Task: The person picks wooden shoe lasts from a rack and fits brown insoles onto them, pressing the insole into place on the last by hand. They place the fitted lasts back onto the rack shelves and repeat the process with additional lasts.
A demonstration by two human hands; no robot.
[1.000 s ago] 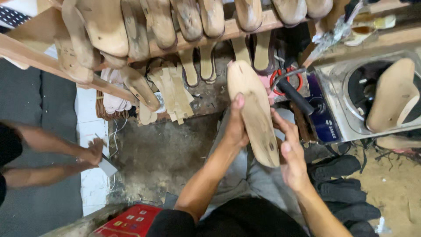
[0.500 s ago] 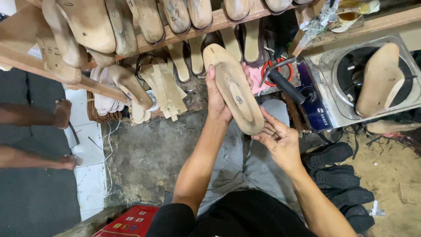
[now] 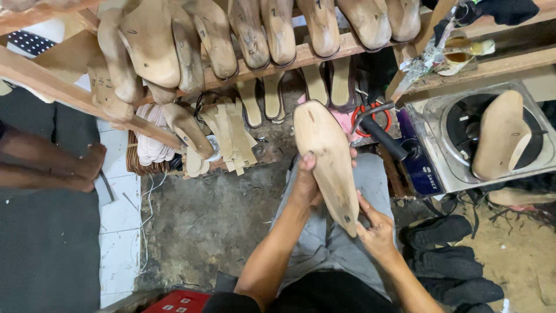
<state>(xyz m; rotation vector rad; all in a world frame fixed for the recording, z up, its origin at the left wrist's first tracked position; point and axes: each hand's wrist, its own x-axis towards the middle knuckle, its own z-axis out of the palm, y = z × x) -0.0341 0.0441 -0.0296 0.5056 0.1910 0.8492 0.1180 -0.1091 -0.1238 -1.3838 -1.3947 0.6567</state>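
A long pale wooden shoe last (image 3: 327, 156) is held over my lap, sole side up, its broad end pointing away from me. My left hand (image 3: 306, 184) grips it from the left side near the middle, thumb on its face. My right hand (image 3: 375, 229) pinches the near, narrow end from below on the right. Grey trousers on my legs (image 3: 330, 243) show under the last.
A wooden rack (image 3: 313, 55) above carries several more wooden lasts. Cut insoles (image 3: 231, 136) lie beneath it. A metal burner (image 3: 480, 139) with a wooden last on it stands at right. Black shoes (image 3: 446, 255) lie lower right. Another person's bare feet (image 3: 81, 168) rest at left.
The last has been turned and shifted left and up, its far end swinging away from me. The other person's limbs at left have shifted; the view has tilted downward.
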